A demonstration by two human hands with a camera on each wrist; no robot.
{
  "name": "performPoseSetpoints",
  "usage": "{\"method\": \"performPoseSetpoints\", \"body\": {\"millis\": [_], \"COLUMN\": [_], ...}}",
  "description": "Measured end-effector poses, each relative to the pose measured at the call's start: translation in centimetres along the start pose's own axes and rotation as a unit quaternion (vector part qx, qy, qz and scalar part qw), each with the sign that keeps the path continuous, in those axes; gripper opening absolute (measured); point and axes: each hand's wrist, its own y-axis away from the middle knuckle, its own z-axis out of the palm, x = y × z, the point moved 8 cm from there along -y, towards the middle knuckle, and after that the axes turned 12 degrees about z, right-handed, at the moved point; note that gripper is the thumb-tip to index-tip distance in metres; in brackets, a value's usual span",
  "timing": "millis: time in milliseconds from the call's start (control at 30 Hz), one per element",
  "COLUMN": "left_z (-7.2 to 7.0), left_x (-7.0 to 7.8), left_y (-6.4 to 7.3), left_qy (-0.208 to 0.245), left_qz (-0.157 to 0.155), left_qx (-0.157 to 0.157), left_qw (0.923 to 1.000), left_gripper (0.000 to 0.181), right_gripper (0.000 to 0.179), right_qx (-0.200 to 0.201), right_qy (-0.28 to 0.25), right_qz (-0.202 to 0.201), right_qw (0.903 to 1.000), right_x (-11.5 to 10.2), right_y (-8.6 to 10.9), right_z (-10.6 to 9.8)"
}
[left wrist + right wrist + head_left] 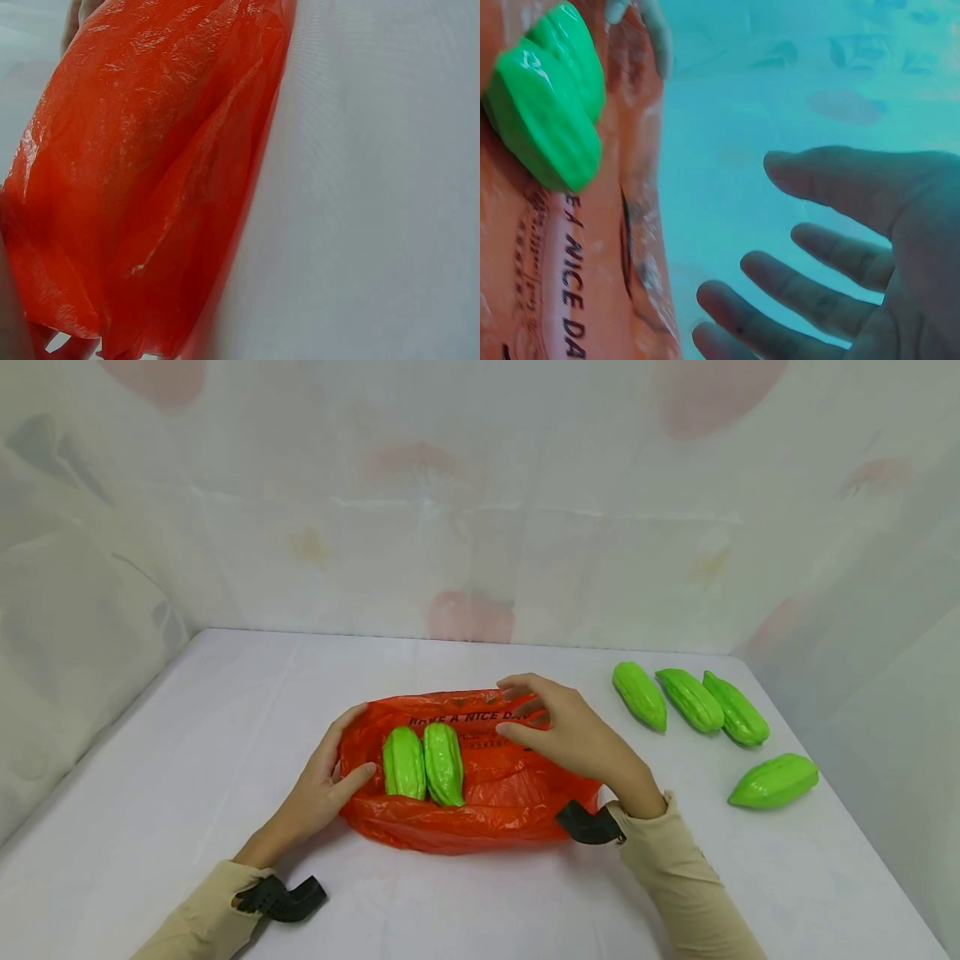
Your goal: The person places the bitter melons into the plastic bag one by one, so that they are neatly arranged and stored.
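A red plastic bag [510, 785] lies on its side on the table, its mouth spread wide, with black lettering on its inner side. Two glossy green, ridged, star-fruit-like pieces [405, 764] rest side by side in its left half. At the bag's left end, my left hand [322, 789] holds the rim, thumb on the inside and fingers round the outer side. My right hand [566, 731] hovers over the bag's right part, fingers loosely bent and apart, holding nothing. In the right wrist view, a gap shows between the thumb [832, 176] and the other fingers.
Three more green ridged pieces [690, 700] lie in a row at the table's back right. Another single piece [776, 781] sits nearer, by the right edge. Patterned cloth walls [480, 543] stand behind the white table [150, 777] and at both sides.
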Motion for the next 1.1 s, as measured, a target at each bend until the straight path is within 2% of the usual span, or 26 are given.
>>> {"method": "performPoseSetpoints", "body": {"millis": [167,467,700,1100], "left_z": [0.0,0.0,0.0,0.0], "left_x": [0.1,0.1,0.1,0.1], "left_y": [0.0,0.0,0.0,-0.1], "left_qy": [-0.001,-0.001,0.002,0.001], "left_qz": [0.0,-0.002,0.003,0.006], "left_qx": [0.0,-0.001,-0.001,-0.002], "left_qw": [1.0,1.0,1.0,1.0], "left_gripper": [0.075,0.075,0.074,0.074], "right_gripper": [0.051,0.053,0.054,0.053], "right_qx": [0.009,0.052,0.083,0.151], "right_qy": [0.005,0.001,-0.003,0.026], "right_qz": [0.007,0.009,0.017,0.035], "right_qw": [0.9999,0.9986,0.9964,0.9876], "right_x": [0.5,2.0,3.6,7.0], "right_y": [0.1,0.0,-0.2,-1.0], "right_z": [-1.3,-3.8,-5.6,-7.6]}}
